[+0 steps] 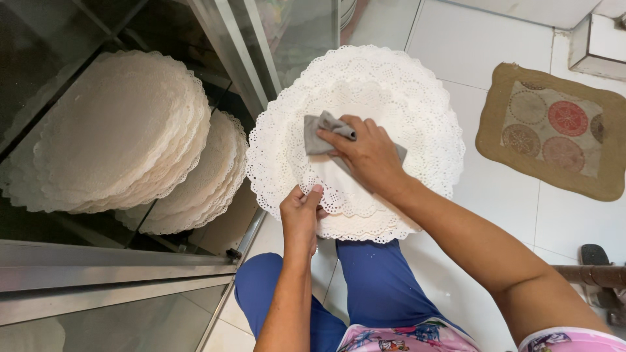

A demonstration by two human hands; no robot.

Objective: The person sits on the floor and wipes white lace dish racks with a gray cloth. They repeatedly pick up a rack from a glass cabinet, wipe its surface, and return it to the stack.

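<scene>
A stack of white lace-edged doilies (391, 91) is pinched at its near rim by the left hand (301, 218), while a grey cloth (321, 133) is pressed onto it (just beyond that grip) under the clenched right hand (368, 153).

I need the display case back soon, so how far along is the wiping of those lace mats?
Done: cannot tell; nothing separates wiped mats from unwiped ones. In hand: the left hand grips the edge of a white lace mat stack while the right hand presses a grey cloth on it. Left: two mat stacks sit inside the glass case.

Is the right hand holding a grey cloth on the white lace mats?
Yes, the right hand presses a grey cloth onto the white lace mats.
</scene>
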